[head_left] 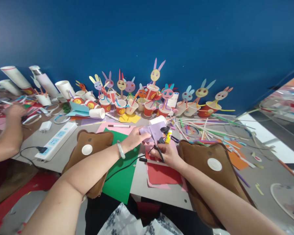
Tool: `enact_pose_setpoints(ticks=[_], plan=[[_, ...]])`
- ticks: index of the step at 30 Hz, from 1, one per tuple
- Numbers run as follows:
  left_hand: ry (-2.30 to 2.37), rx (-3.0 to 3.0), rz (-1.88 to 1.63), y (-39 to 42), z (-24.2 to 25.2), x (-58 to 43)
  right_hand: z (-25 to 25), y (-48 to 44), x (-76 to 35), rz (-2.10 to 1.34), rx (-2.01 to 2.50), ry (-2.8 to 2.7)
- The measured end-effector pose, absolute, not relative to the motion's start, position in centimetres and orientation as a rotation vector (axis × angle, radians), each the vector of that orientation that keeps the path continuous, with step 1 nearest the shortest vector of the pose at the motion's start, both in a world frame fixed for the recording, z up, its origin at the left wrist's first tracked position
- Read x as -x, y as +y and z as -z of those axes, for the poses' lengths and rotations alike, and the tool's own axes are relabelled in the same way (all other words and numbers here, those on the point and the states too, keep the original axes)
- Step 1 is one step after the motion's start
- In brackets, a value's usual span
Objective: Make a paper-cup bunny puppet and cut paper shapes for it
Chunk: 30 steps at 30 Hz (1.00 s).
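Observation:
A small piece of purple paper is pinched by my left hand at the centre of the table. Around the handles of black scissors are the fingers of my right hand; the blades point up at the purple paper. Beneath my hands lies red paper on pink paper, with a black-capped marker across it. A yellow glue stick is just beyond my right hand. Green paper lies below my left forearm.
Paper cups with rabbit faces line the blue wall. Brown pouches flank my hands, one each side. A power strip sits at left, near another person's arm. Straws and scraps cover the right side.

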<state>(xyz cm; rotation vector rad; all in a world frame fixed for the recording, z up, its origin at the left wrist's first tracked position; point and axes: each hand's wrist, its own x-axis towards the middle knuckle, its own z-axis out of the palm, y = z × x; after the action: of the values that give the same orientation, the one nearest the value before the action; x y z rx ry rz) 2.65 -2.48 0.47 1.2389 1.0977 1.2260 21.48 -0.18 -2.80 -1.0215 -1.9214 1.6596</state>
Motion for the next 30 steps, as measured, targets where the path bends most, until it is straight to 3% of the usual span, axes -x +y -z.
enact_pose_setpoints(ticks=[12, 20, 30], plan=[[1.101, -1.225, -1.227, -2.3, 0.0, -2.5, 2.9, -0.2, -21.5, -1.531, 1.065, -1.965], [1.043, -1.335, -1.417, -2.3, -0.7, -1.5, 3.5, -0.1, -21.5, -1.503, 1.107, -1.982], [0.997, -1.853, -1.079, -1.6, -1.4, 1.2, 3.3, -0.3, -21.4, -1.566, 1.070, -2.006]])
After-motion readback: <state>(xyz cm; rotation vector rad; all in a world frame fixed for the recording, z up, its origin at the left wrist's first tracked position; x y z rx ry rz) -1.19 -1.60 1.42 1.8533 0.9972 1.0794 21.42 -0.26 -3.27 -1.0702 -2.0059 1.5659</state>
